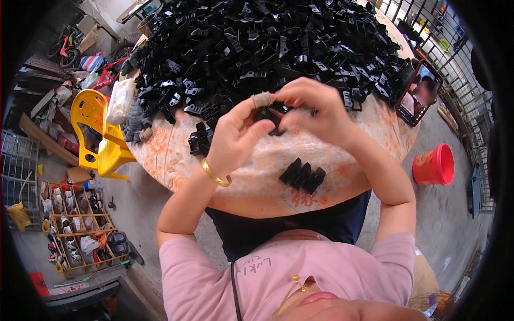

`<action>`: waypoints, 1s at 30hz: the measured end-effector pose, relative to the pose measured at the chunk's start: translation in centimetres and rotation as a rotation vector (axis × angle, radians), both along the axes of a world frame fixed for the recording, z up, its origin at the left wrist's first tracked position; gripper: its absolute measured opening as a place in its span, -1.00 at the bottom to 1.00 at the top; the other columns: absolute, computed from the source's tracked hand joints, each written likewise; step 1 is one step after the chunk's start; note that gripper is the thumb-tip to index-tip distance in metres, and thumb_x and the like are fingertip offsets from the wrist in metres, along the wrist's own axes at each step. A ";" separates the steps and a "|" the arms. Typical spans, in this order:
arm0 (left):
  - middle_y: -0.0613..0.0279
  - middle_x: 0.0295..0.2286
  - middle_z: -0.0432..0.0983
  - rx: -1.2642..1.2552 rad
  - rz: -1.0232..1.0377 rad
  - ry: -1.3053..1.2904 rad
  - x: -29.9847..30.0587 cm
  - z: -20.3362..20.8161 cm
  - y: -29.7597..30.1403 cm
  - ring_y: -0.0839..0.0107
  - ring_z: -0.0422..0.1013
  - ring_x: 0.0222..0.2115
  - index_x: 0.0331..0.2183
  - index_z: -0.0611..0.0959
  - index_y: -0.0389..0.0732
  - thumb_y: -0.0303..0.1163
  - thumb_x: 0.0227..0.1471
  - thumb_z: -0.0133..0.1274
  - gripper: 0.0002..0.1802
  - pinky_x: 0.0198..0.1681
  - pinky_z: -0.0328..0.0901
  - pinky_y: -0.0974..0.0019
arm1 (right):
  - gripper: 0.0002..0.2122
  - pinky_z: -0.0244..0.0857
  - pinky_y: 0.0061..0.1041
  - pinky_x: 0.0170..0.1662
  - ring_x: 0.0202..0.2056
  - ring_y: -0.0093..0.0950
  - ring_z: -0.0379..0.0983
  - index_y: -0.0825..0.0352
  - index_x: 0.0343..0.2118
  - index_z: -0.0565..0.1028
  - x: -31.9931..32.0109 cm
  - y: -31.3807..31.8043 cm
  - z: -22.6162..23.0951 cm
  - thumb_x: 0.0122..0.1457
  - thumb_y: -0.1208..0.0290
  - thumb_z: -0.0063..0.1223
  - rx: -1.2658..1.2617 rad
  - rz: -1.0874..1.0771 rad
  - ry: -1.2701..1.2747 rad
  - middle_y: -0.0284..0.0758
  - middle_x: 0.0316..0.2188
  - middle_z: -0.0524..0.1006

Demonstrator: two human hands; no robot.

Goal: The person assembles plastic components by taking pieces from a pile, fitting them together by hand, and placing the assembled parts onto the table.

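Above the near part of the round table, my two hands meet around a small black plastic piece (pixel 274 119). My left hand (pixel 235 131) grips it between thumb and fingers; one finger has a grey wrap and a gold bangle circles the wrist. My right hand (pixel 321 109) closes on the same piece from the other side, its fingers slightly blurred and partly hiding it. A big heap of black plastic pieces (pixel 257 48) covers the far part of the table. Several more black pieces (pixel 303 175) lie in a row near the front edge, and a small cluster (pixel 199 140) rests beside my left wrist.
A flowered cloth (pixel 241 184) covers the table. At its right edge leans a phone (pixel 420 92) with a lit screen; a red bucket (pixel 435 165) stands on the floor beyond. To the left are grey gloves (pixel 138 122), a yellow chair (pixel 101 134) and a shoe rack (pixel 80 227).
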State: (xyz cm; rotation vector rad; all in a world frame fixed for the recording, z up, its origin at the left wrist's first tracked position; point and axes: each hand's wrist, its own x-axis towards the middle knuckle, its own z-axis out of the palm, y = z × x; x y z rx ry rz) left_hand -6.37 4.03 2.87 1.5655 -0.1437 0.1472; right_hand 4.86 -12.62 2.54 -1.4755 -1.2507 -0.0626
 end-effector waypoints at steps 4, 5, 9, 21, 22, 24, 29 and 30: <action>0.10 -0.26 0.39 0.395 -0.265 0.167 -0.4 0.1 -0.7 0.48 0.41 -0.38 -0.09 0.37 -0.28 -0.50 -0.19 0.18 -0.45 -0.34 0.31 0.45 | -0.86 0.32 -0.55 -0.37 -0.42 -0.44 0.41 0.34 -0.39 0.53 2.5 -1.0 -0.5 -0.04 0.44 0.14 -0.107 -0.198 -0.106 -0.32 -0.45 0.49; 0.09 -0.37 0.39 0.643 -0.295 0.243 -0.4 0.6 -0.9 0.46 0.40 -0.49 -0.16 0.41 -0.27 -0.41 -0.25 0.24 -0.46 -0.44 0.28 0.41 | -0.85 0.33 -0.52 -0.35 -0.39 -0.41 0.41 0.34 -0.39 0.52 2.3 -0.9 -0.9 -0.07 0.47 0.13 -0.189 -0.202 -0.303 -0.33 -0.45 0.49; 0.12 -0.53 0.40 0.592 -0.223 0.073 -0.5 0.0 -0.8 0.40 0.35 -0.59 -0.27 0.49 -0.27 -0.33 -0.22 0.23 -0.57 -0.50 0.27 0.37 | -0.73 0.29 -0.43 -0.28 -0.30 -0.35 0.32 0.31 -0.33 0.48 1.2 0.1 -2.8 -0.18 0.47 0.16 -0.412 -0.225 -0.610 -0.33 -0.39 0.39; 0.06 -0.39 0.36 1.120 0.385 -0.368 1.3 -2.0 -0.3 0.07 0.32 -0.36 -0.36 0.50 -0.32 -0.48 -0.32 0.17 -0.65 -0.26 0.26 0.17 | -0.79 0.33 -0.41 -0.38 -0.43 -0.26 0.42 0.34 -0.45 0.40 1.1 -0.9 -0.7 -0.19 0.46 0.14 -0.356 -0.248 -0.237 -0.27 -0.47 0.43; 0.06 -0.39 0.36 1.120 0.383 -0.368 1.3 -1.9 -0.3 0.07 0.32 -0.36 -0.36 0.50 -0.32 -0.48 -0.32 0.17 -0.65 -0.26 0.26 0.17 | -0.78 0.34 -0.42 -0.40 -0.45 -0.27 0.43 0.34 -0.43 0.41 1.0 -1.0 -0.3 -0.18 0.48 0.15 -0.327 -0.252 -0.178 -0.27 -0.46 0.43; 0.12 -0.43 0.37 1.106 0.360 -0.316 1.0 -1.5 -0.5 0.19 0.36 -0.46 -0.32 0.51 -0.32 -0.51 -0.33 0.18 -0.62 -0.38 0.28 0.26 | -0.79 0.35 -0.43 -0.40 -0.45 -0.27 0.42 0.34 -0.41 0.42 0.8 -1.0 0.1 -0.18 0.50 0.16 -0.269 -0.202 -0.181 -0.26 -0.45 0.42; 0.25 -0.39 0.42 0.552 0.245 -0.051 1.0 -2.1 -0.1 0.50 0.38 -0.43 -0.26 0.51 -0.31 -0.59 -0.25 0.16 -0.63 -0.35 0.32 0.47 | -0.69 0.34 -0.48 -0.38 -0.44 -0.32 0.41 0.34 -0.32 0.47 -0.4 -0.4 -0.8 -0.21 0.55 0.25 -0.251 -0.006 -0.107 -0.25 -0.43 0.39; 0.31 -0.37 0.46 0.272 0.207 -0.030 1.3 -2.2 0.2 0.61 0.41 -0.39 -0.22 0.51 -0.33 -0.62 -0.19 0.12 -0.63 -0.31 0.33 0.54 | -0.69 0.34 -0.48 -0.38 -0.44 -0.32 0.41 0.34 -0.32 0.47 -0.4 -0.2 -0.9 -0.21 0.55 0.25 -0.251 -0.006 -0.106 -0.25 -0.43 0.39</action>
